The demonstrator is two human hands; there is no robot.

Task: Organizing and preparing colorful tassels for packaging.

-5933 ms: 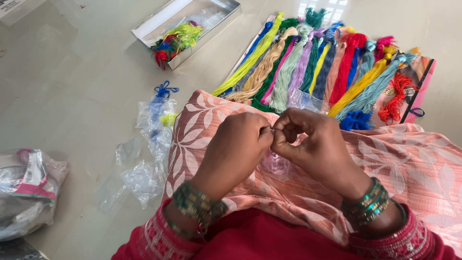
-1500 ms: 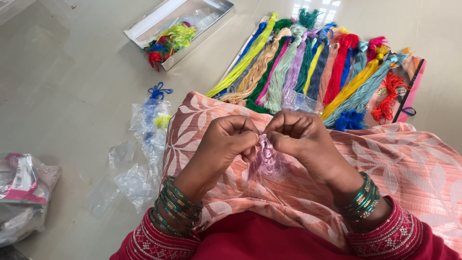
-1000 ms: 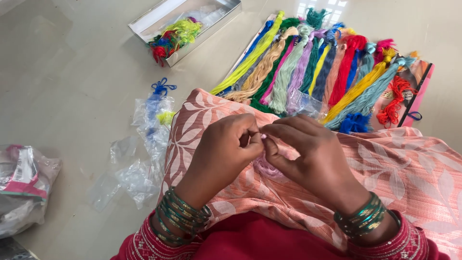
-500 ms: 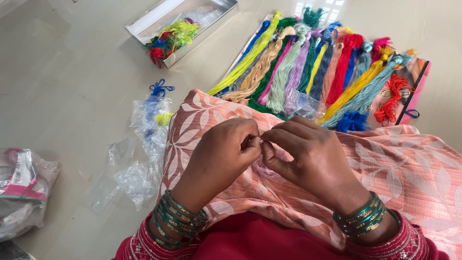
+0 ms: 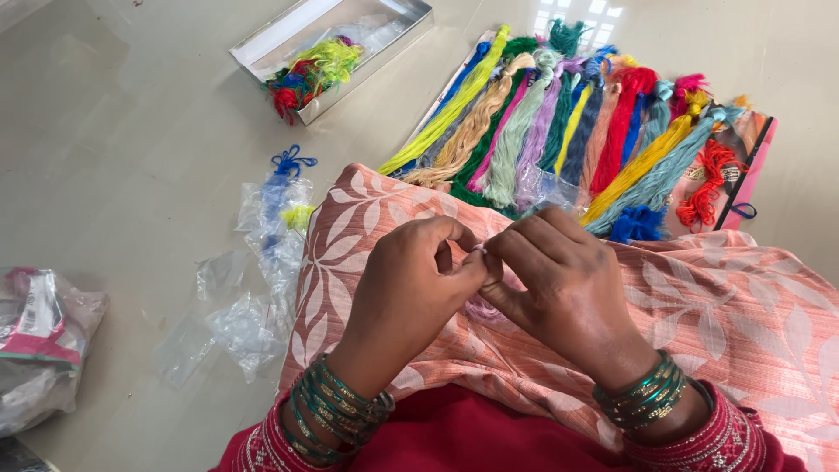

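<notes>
Pale, glossy floor fills the view, and at nine o'clock a crumpled plastic bag (image 5: 39, 350) with pink in it lies by the edge. Moving right, empty clear wrappers (image 5: 249, 288) trail up toward a blue thread bundle (image 5: 288, 164). Up at eleven o'clock, an open white box (image 5: 262, 54) holds a tangle of bright threads.

Centre now: over the peach leaf-print cloth (image 5: 743, 306) on the lap, the left hand (image 5: 411, 293) curls, thumb and forefinger pressed together on a fine pale thread (image 5: 479, 249). The right hand (image 5: 568, 288) meets it fingertip to fingertip, pinching the same strand. A lilac skein (image 5: 481, 308) peeks out beneath, mostly hidden.

At one o'clock, rows of coloured skeins (image 5: 568, 122) lie side by side on a pink-edged board (image 5: 747, 175). Judging by this, the strand is only being teased out; most skeins look untouched.
</notes>
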